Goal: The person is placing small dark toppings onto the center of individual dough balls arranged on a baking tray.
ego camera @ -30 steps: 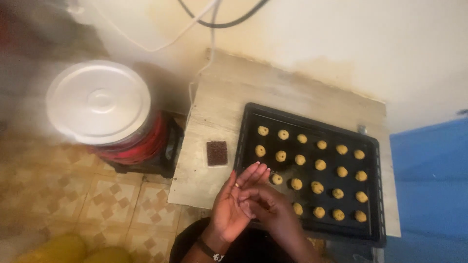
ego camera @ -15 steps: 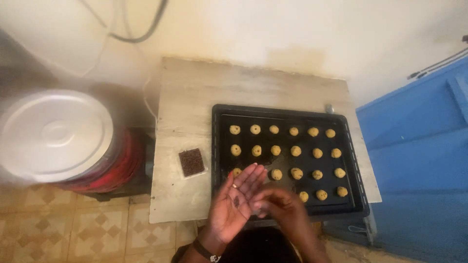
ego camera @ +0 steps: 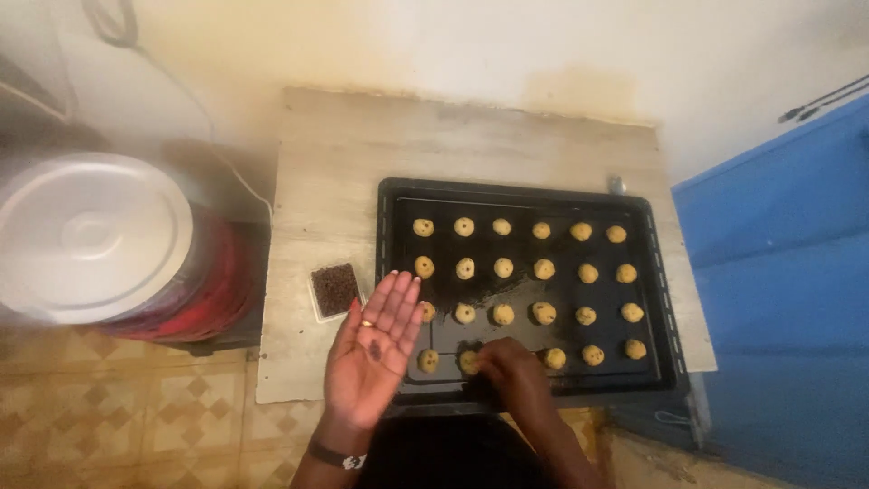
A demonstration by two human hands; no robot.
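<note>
Black baking tray (ego camera: 391, 272) long axis left–right, right hand (ego camera: 511, 373) on front row, left hand (ego camera: 373, 353) palm up

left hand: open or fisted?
Open. The left hand lies palm up, fingers spread, a few dark bits on the palm, beside the baking tray.

The left hand (ego camera: 373, 355) is held open and flat, palm turned upward, fingers (ego camera: 395, 297) extended close together and pointing away from the body; a ring is worn on one finger and a dark band at the wrist. The right hand (ego camera: 509, 373) is turned palm down, fingers curled and bunched toward their tips
</note>
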